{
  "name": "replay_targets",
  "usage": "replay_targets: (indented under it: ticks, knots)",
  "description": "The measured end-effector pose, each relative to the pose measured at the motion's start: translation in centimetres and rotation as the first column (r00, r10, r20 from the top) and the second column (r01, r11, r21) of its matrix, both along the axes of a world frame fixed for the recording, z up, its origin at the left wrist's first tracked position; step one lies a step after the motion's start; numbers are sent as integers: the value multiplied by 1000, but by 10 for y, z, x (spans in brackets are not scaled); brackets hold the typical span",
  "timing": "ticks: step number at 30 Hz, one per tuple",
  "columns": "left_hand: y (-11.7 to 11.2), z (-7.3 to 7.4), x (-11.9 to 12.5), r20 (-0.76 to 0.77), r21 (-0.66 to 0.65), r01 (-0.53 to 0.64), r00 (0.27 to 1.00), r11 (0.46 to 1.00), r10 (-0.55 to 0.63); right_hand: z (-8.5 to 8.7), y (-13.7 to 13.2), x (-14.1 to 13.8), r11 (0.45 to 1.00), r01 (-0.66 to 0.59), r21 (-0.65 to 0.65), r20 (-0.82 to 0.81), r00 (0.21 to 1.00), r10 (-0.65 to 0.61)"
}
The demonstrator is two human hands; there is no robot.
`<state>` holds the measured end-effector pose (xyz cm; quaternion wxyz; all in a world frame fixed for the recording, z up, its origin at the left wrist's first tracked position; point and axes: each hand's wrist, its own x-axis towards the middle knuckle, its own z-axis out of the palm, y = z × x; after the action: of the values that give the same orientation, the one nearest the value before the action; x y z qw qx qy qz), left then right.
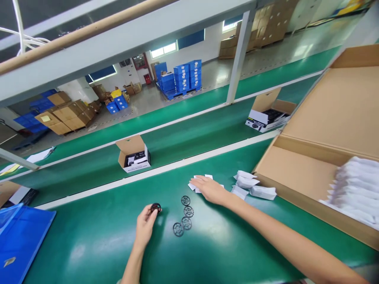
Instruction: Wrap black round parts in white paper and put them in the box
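Observation:
Pinched in my left hand (pixel 144 225) is a round black spoked disc (pixel 155 207), held a little above the green work surface. My right hand (pixel 211 190) lies with its fingers stretched out over several small white paper slips (pixel 209 176), partly covering them. Between the two hands, several similar black spoked discs (pixel 188 212) lie flat in a short curved row. To the right of my right hand sit several white wrapped packets (pixel 263 192), next to a large cardboard box.
The large open cardboard box (pixel 296 157) at the right holds rows of white packets (pixel 355 189). Beyond the white rail, small open boxes (pixel 137 167) stand on the green belt (pixel 183 138). A blue bin (pixel 26 244) is at the left. A metal post (pixel 239 55) rises behind the belt.

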<state>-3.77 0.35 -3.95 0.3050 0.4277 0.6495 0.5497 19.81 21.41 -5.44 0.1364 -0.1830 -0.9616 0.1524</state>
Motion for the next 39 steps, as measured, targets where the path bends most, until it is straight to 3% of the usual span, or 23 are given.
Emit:
replay_targets:
  ticks: [3,6,9,11,13,15,17,20,23,25,28,35,37,39]
  knots:
    - [0,16,15,358,52,-95,931,994,70,-6,10,6,996,75,45,64,995,-78]
    - [11,33,37,539,86,-96,842,992,35,-3,5,6,990,140,14,-32,990,-140]
    - [28,44,60,624,121,-34,780,992,-49,14,-16,0,963,132,-234,-306,931,-201]
    - [40,46,76,658,144,64,739,987,-144,28,-38,-6,892,17,-451,-457,854,-247]
    - [51,43,89,674,159,147,707,976,-216,42,-60,-11,838,-90,-539,-535,805,-257]
    - [57,38,97,688,151,171,689,974,-227,50,-76,-10,866,-109,-487,-565,796,-218]
    - [59,33,97,708,131,151,678,980,-199,52,-79,1,926,-31,-376,-551,811,-196]
    - [56,30,83,762,125,51,635,991,-128,39,-62,40,962,182,-205,-451,854,-258]
    - [51,30,64,821,139,-102,568,985,-57,11,-38,86,927,374,-20,-279,888,-365]
    - [50,31,54,846,139,-185,532,973,-19,-8,-32,109,907,415,75,-175,901,-398]
    - [49,29,47,863,140,-252,505,957,6,-28,-44,124,907,400,129,-120,914,-387]
    - [49,25,46,855,177,-242,517,954,-27,-36,-80,124,895,445,22,-179,883,-435]
    - [48,25,47,853,176,-239,521,955,-27,-34,-80,125,879,467,-95,-205,855,-476]
    - [47,25,49,843,173,-227,537,958,-25,-29,-79,123,825,444,-350,-222,816,-534]
